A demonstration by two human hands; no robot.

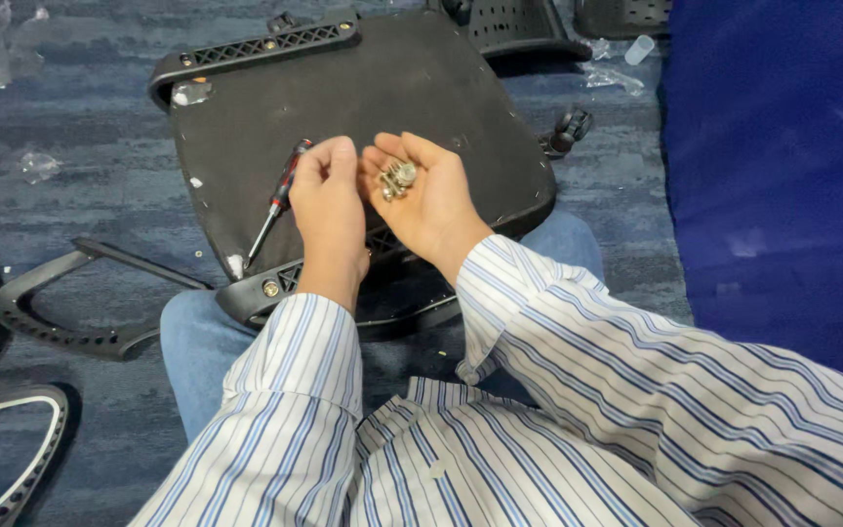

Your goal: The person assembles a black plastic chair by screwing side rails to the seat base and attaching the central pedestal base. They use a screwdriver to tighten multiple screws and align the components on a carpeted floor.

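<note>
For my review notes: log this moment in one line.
left hand: holds screwdriver | right hand: palm up, cupping metal bolts | beneath: upturned black chair seat on lap

Office-type room — blue-grey commercial carpet (100, 127) as the floor. Disassembled office chair parts lie about — seat pan (363, 107), loose armrest (70, 312). Plastic wrapping scraps (31, 166) scattered.

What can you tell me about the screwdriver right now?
The screwdriver is slim, with a red-and-black handle and a thin bright metal shaft. The left hand grips its handle end; the shaft slants down-left, tip resting on or just above the black underside of the chair seat. Its tip type is too small to tell.
</note>
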